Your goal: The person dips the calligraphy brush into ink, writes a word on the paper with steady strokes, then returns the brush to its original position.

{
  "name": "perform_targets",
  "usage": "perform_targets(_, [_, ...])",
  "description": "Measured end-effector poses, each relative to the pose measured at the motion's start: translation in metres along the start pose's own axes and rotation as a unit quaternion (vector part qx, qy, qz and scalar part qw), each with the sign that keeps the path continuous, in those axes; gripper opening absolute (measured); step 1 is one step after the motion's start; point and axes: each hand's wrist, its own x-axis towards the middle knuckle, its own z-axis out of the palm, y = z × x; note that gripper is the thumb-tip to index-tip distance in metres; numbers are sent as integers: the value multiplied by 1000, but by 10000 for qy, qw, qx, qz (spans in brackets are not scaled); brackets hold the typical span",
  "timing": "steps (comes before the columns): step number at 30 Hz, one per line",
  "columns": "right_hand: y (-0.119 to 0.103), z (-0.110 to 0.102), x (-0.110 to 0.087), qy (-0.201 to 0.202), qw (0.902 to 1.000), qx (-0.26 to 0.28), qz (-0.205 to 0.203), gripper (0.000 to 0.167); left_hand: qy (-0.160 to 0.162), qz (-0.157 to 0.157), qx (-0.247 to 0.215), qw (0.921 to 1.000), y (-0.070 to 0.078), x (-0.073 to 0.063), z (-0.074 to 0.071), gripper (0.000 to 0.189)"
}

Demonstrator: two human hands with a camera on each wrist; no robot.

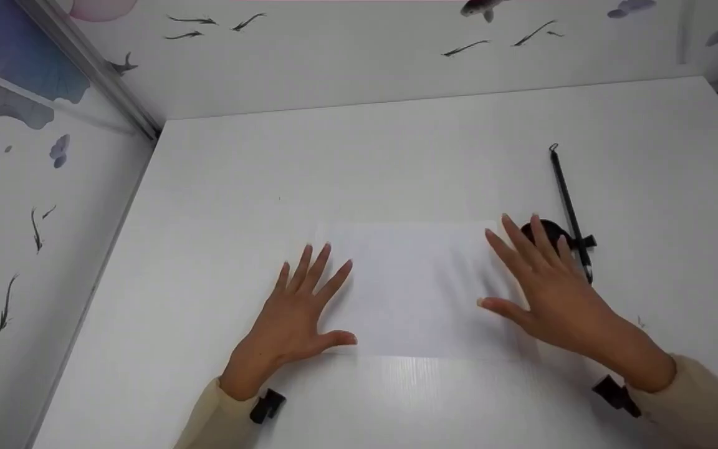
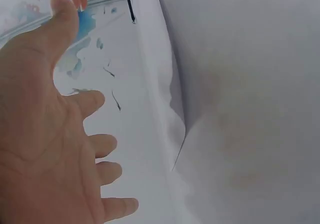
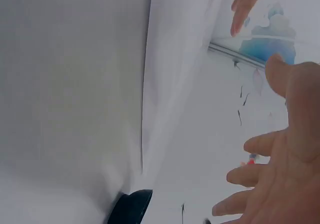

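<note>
Left hand [image 1: 290,317] released, fingers spread, at left end of white rectangular paper sheet [image 1: 406,287]; right hand [image 1: 555,299] same, right end. Slim black rod [image 1: 569,206] just beyond.

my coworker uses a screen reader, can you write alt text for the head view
A person's left hand and right hand, fingers spread, are at opposite sides of a plain white sheet on a white table. A round black object, partly hidden by the right hand's fingers, sits next to a black rod. Behind is a wall printed with fish.
</note>
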Motion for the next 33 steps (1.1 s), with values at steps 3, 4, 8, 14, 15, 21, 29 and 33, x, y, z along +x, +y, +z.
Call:
perform_targets(3, [14,-10,7,277,9978,448,404,78,-274,-49,-240,9993,-1,-3,-1,93])
perform_targets(4, [19,-15,10,361,9959,587,593,74,-356,-77,-301,9989,-1,-4,-1,92])
perform_targets(8, [42,-33,22,600,9828,971,1454,53,-655,-161,-518,9964,-3,-8,-1,87])
perform_targets(14, [76,-45,36,450,9731,787,2116,38,-993,-186,-799,9917,-3,-13,0,81])
perform_targets(15, [80,-45,38,371,9725,725,2181,37,-1024,-187,-822,9912,-3,-13,1,79])
perform_targets(21, [103,-45,50,-316,9625,546,2637,41,-1225,-145,-832,9889,-1,-11,0,75])
perform_targets(29, [114,-38,59,-687,9484,356,3074,46,-1285,-74,-816,9883,0,-10,0,76])
perform_targets(33, [117,-37,60,-719,9440,393,3195,44,-1251,23,-835,9886,0,-10,-1,74])
